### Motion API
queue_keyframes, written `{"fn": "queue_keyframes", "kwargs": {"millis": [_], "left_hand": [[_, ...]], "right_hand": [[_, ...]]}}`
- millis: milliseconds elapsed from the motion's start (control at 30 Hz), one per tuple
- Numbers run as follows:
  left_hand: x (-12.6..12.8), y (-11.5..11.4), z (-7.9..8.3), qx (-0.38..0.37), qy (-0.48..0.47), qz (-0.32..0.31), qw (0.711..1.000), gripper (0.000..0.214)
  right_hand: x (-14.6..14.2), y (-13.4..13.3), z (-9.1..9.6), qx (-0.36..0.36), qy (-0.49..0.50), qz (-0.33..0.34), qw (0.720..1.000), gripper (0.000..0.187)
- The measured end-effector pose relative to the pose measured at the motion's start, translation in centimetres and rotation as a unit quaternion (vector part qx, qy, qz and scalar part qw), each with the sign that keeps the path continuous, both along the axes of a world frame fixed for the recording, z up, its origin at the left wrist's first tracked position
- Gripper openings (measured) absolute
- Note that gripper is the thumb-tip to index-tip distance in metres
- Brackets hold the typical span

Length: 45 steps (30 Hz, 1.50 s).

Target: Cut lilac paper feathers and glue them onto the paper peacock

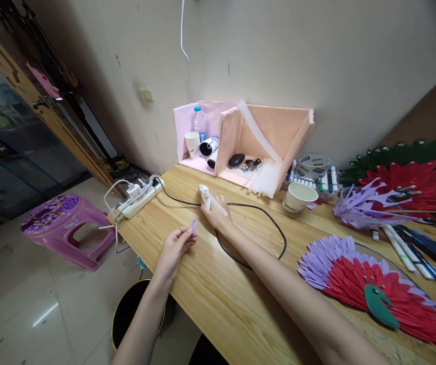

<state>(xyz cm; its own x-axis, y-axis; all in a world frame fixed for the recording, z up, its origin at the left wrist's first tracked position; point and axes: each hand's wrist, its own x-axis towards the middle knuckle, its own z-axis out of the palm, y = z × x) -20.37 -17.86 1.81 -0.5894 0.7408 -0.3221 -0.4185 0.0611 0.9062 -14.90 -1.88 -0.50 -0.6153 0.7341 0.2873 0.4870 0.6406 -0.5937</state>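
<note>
Home craft rm: wooden table (218, 299) w/ paper peacocks (377, 284), markers (312, 180).

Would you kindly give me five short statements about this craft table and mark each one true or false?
1. The right hand holds a white hot-glue gun over the light wooden table. True.
2. The left hand holds a red paper petal. False: it pinches a small purple paper piece.
3. A black cord leads from the white power strip toward the glue gun. True.
4. The white cup lies tipped on its side. False: it stands upright.
5. The purple plastic stool stands on the table. False: it stands on the tiled floor.
</note>
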Motion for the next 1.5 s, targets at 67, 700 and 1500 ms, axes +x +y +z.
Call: {"fn": "queue_keyframes", "kwargs": {"millis": [67,700,1500], "left_hand": [[1.1,0.2,0.3,0.025,-0.037,-0.008,0.999,0.028],[21.7,7.9,2.9,0.139,0.021,-0.193,0.971,0.024],[24.5,9.3,2.2,0.117,0.08,-0.287,0.947,0.031]], "right_hand": [[0.8,-0.3,0.2,-0.003,-0.008,0.008,1.0,0.024],[28.2,-4.5,7.6,-0.706,0.461,0.035,0.537,0.016],[31.5,-4.0,6.2,-0.693,0.532,0.055,0.483,0.008]]}}
